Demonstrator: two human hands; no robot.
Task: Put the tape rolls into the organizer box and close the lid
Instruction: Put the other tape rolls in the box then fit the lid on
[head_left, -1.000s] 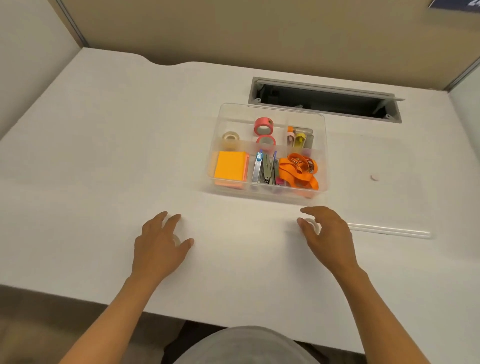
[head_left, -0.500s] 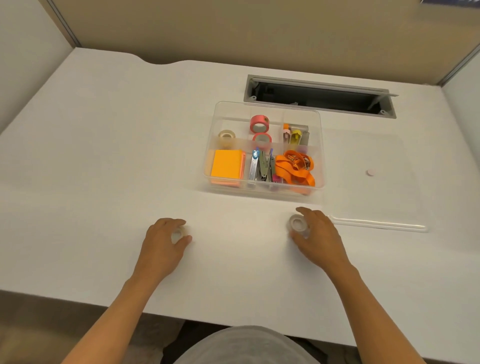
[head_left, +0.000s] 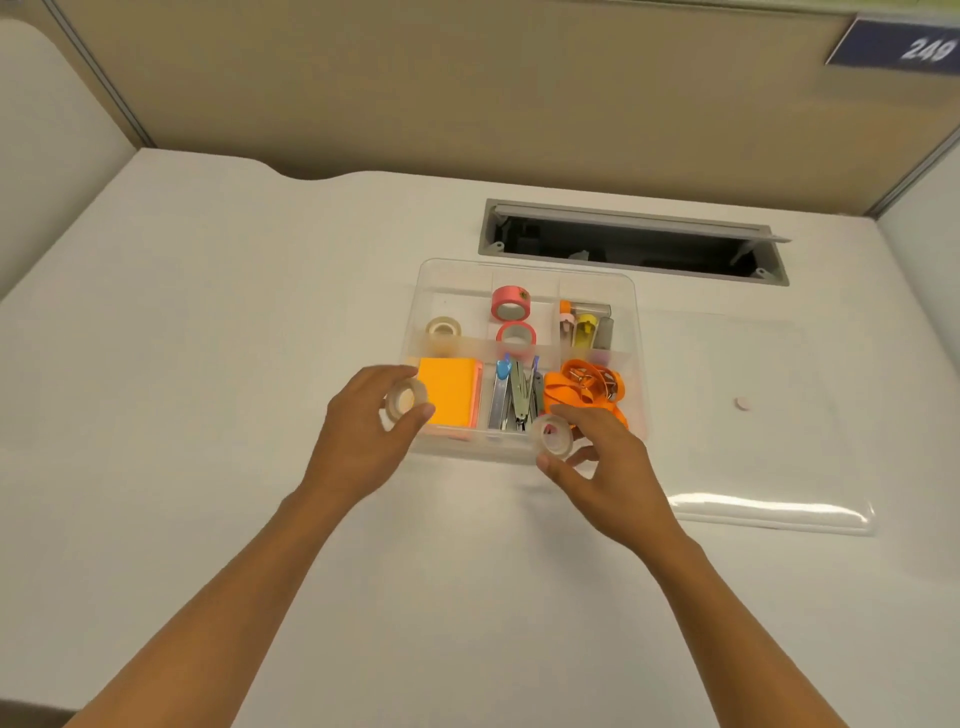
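My left hand (head_left: 363, 431) pinches one clear round tape roll (head_left: 404, 399), my right hand (head_left: 602, 467) another (head_left: 553, 435), both at the near edge of the open transparent plastic organizer box (head_left: 524, 270); its clear flat lid (head_left: 769, 514) lies on the white worktop (head_left: 208, 364) beside it.

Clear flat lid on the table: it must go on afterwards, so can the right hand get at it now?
Probably not yet: the clear flat lid lies unobstructed, but the right hand holds a clear tape roll.
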